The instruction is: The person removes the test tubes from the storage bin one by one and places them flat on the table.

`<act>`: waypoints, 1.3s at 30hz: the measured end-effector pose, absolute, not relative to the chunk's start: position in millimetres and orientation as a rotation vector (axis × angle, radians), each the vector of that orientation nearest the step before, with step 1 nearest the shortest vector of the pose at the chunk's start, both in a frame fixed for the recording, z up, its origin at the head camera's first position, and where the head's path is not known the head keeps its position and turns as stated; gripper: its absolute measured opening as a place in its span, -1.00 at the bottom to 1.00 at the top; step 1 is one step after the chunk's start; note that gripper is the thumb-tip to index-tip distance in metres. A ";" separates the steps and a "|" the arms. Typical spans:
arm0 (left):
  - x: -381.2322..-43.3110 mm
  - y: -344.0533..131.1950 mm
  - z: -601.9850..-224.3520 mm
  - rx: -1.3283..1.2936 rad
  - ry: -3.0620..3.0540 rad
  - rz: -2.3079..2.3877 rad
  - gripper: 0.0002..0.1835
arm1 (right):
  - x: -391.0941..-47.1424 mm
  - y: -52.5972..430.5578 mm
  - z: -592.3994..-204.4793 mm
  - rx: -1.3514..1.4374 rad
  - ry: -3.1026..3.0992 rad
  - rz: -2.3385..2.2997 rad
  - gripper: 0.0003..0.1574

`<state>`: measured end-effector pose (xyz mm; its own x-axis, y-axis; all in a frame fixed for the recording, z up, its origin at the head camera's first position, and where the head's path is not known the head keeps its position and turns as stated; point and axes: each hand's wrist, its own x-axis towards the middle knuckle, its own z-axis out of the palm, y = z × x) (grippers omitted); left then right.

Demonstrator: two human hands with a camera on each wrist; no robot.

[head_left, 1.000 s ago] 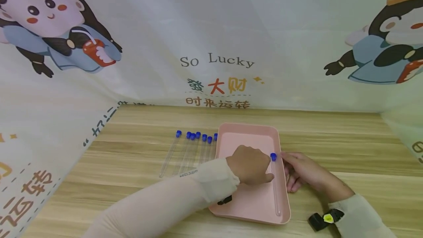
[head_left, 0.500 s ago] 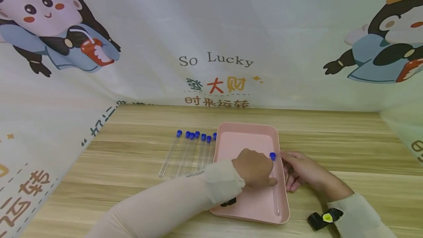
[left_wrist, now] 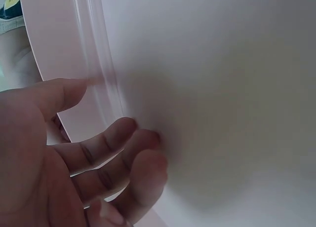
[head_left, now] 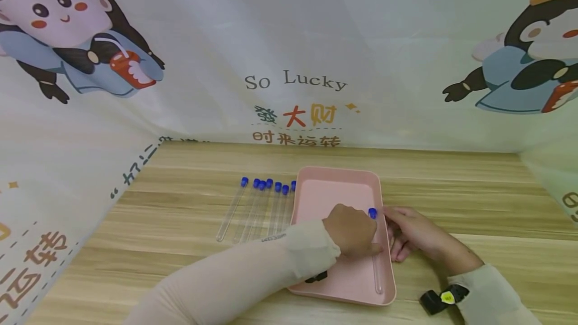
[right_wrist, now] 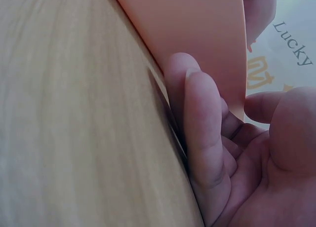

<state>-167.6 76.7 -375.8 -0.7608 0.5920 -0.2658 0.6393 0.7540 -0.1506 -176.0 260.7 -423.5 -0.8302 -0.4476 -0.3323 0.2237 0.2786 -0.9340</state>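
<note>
My left hand [head_left: 352,232] reaches into the pink tray [head_left: 336,174], palm down, along its right side. There lies a clear test tube [head_left: 378,277] with a blue cap [head_left: 372,212], parallel to the right wall. In the head view the left thumb overlaps the tube; in the left wrist view the fingers [left_wrist: 148,175] are loosely bent and the thumb stands apart from them. My right hand [head_left: 417,232] is outside the tray, its fingers [right_wrist: 202,123] against the outer wall and its thumb at the rim.
Several more blue-capped test tubes [head_left: 232,212] lie side by side on the wooden table [head_left: 171,219], left of the tray. The left sleeve [head_left: 253,270] crosses over their lower ends. A printed cloth [head_left: 397,54] stands behind the table.
My left hand has shifted slightly right and toward me, now overlapping the capped tube in the tray. The right hand and the tray have barely moved.
</note>
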 end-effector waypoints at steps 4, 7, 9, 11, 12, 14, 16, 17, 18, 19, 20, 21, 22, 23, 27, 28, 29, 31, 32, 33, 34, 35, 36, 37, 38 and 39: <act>-167.6 77.1 -375.8 0.957 2.754 -0.347 -0.52 | -176.1 260.1 -423.7 -0.198 2.005 -1.599 -0.38; -168.3 77.5 -376.7 0.948 2.752 -0.343 -0.53 | -176.5 260.3 -424.6 -0.199 2.006 -1.598 -0.36; -169.4 78.1 -377.9 0.938 2.751 -0.345 -0.53 | -176.8 260.3 -425.4 -0.193 2.009 -1.595 -0.35; -169.9 79.1 -379.0 0.929 2.749 -0.349 -0.54 | -177.1 260.9 -426.2 -0.188 2.006 -1.598 -0.34; -170.1 79.7 -379.4 0.923 2.752 -0.351 -0.54 | -177.1 261.2 -426.5 -0.192 2.004 -1.600 -0.34; -170.0 80.6 -379.6 0.913 2.746 -0.357 -0.55 | -177.1 261.2 -427.0 -0.192 1.996 -1.607 -0.35; -169.3 81.1 -379.2 0.907 2.741 -0.363 -0.56 | -177.2 261.3 -427.3 -0.200 1.984 -1.617 -0.38; -169.1 81.3 -379.1 0.905 2.738 -0.365 -0.57 | -177.2 261.3 -427.5 -0.201 1.977 -1.621 -0.39; -168.9 81.4 -378.9 0.903 2.737 -0.368 -0.57 | -176.9 261.2 -427.2 -0.211 1.977 -1.621 -0.39; -168.7 81.4 -378.7 0.902 2.733 -0.369 -0.58 | -176.7 260.9 -427.1 -0.206 1.973 -1.622 -0.40; -168.7 81.4 -378.7 0.901 2.733 -0.370 -0.58 | -176.6 260.9 -426.9 -0.205 1.974 -1.622 -0.41; -168.7 81.4 -378.8 0.898 2.735 -0.370 -0.58 | -176.5 260.9 -426.6 -0.203 1.973 -1.621 -0.41; -168.7 81.5 -379.0 0.895 2.737 -0.370 -0.58 | -176.4 260.9 -426.5 -0.203 1.973 -1.620 -0.41; -168.8 81.5 -379.3 0.891 2.738 -0.368 -0.58 | -176.4 260.9 -426.4 -0.203 1.974 -1.619 -0.41; -169.0 81.1 -380.4 0.883 2.752 -0.367 -0.57 | -176.7 260.4 -426.1 -0.205 1.976 -1.618 -0.40; -169.0 81.0 -380.6 0.882 2.754 -0.364 -0.57 | -176.7 260.3 -426.0 -0.206 1.976 -1.618 -0.40; -169.1 80.8 -380.9 0.880 2.756 -0.361 -0.58 | -176.7 260.1 -425.9 -0.203 1.976 -1.618 -0.40; -169.2 80.4 -381.3 0.878 2.761 -0.363 -0.58 | -176.6 259.6 -425.5 -0.197 1.976 -1.617 -0.40; -169.3 80.2 -381.5 0.877 2.762 -0.363 -0.59 | -176.9 259.7 -425.4 -0.202 1.978 -1.617 -0.40; -169.5 80.1 -381.8 0.874 2.764 -0.369 -0.59 | -176.8 259.6 -425.1 -0.199 1.980 -1.616 -0.40; -169.7 79.9 -382.0 0.870 2.762 -0.372 -0.59 | -176.7 259.7 -425.0 -0.199 1.983 -1.614 -0.40; -169.9 79.8 -382.1 0.865 2.762 -0.378 -0.59 | -176.7 259.8 -424.9 -0.197 1.986 -1.613 -0.39; -170.2 79.7 -382.2 0.859 2.758 -0.381 -0.59 | -176.7 259.8 -424.8 -0.198 1.988 -1.612 -0.39; -170.4 79.5 -382.3 0.854 2.754 -0.381 -0.59 | -176.6 259.9 -424.8 -0.198 1.990 -1.610 -0.38; -170.7 79.4 -382.4 0.848 2.749 -0.382 -0.60 | -176.6 260.0 -424.8 -0.199 1.993 -1.610 -0.37; -170.9 79.2 -382.5 0.841 2.742 -0.386 -0.60 | -176.2 259.9 -424.7 -0.191 1.994 -1.610 -0.37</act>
<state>-170.9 79.2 -382.5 -0.8032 0.5098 -0.3081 0.5750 0.7986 -0.1776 -176.2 259.9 -424.7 -0.8305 -0.4454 -0.3344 0.2330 0.2675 -0.9350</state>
